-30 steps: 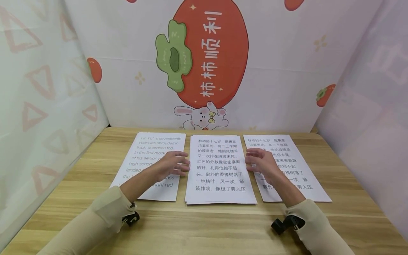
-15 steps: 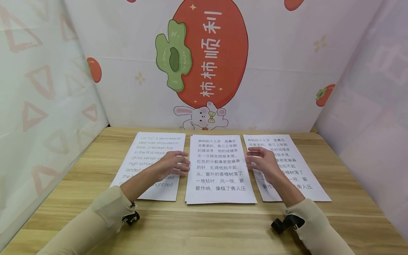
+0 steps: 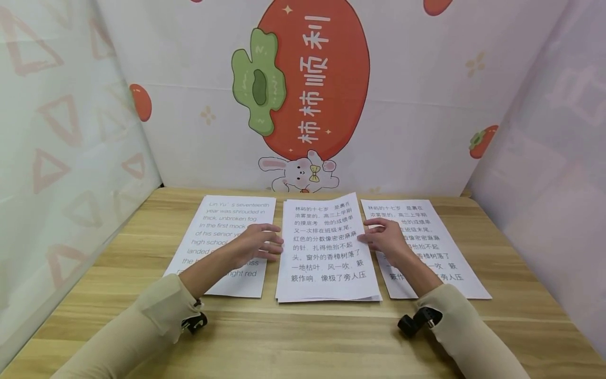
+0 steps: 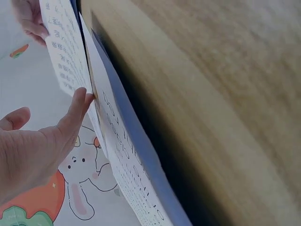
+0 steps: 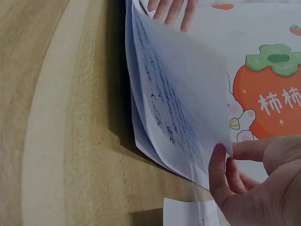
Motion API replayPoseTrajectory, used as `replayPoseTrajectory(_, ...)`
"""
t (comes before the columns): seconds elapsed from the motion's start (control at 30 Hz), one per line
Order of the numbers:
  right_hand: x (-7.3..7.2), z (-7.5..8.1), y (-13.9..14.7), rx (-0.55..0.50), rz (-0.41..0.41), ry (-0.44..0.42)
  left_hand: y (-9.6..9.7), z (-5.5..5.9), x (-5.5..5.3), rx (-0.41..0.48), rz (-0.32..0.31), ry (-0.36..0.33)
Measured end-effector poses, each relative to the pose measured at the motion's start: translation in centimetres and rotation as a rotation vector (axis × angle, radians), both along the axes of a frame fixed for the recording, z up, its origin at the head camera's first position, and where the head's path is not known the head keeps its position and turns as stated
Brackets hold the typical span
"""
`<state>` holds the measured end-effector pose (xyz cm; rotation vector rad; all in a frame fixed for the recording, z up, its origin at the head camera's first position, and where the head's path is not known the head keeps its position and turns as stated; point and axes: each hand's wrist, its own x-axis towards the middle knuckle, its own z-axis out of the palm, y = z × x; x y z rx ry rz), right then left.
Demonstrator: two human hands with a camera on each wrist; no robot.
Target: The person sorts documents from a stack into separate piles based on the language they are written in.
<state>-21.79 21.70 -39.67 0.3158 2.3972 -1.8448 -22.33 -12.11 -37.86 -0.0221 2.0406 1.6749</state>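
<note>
Top sheet [image 5: 193,80] raised at right edge

Middle paper stack [image 3: 326,252] lies on the desk [image 3: 303,337], lower centre of the head view. Right grip [image 3: 387,238] pinches the sheet's right edge; left grip [image 3: 254,245], fingers extended, holds nothing beside the left. I judge it light, limp, easily creased: hold by margins.

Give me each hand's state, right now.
Left hand: open, holding nothing.
Right hand: closed, pinching the right edge of the central rectangular white paper sheet with black Chinese text.
</note>
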Motion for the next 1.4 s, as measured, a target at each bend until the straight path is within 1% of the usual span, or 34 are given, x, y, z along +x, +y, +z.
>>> replayPoseTrajectory(0.17,-0.1,-0.2,0.1,0.053,-0.009,-0.021,0.2,0.0,-0.1,-0.006,0.002,-0.003)
replayPoseTrajectory(0.4,0.1,-0.3,0.3,0.034,0.000,-0.023,0.4,-0.2,-0.4,-0.009,0.004,0.014)
replayPoseTrajectory(0.5,0.1,-0.3,0.3,0.043,0.007,-0.017,0.4,-0.2,-0.5,-0.021,0.013,0.027)
replayPoseTrajectory(0.67,0.2,-0.2,0.3,0.058,0.004,-0.014,0.4,-0.2,-0.8,-0.039,0.002,0.051)
replayPoseTrajectory(0.8,0.3,-0.1,0.3,0.059,0.000,-0.012,0.4,-0.2,-0.9,-0.049,0.003,0.055)
replayPoseTrajectory(1.03,0.4,-0.3,0.6,0.050,0.029,0.032,0.6,-0.2,-1.0,-0.073,0.017,0.071)
replayPoseTrajectory(1.4,0.6,0.1,1.5,-0.051,0.062,0.125,1.1,-0.3,-1.4,-0.073,0.062,0.101)
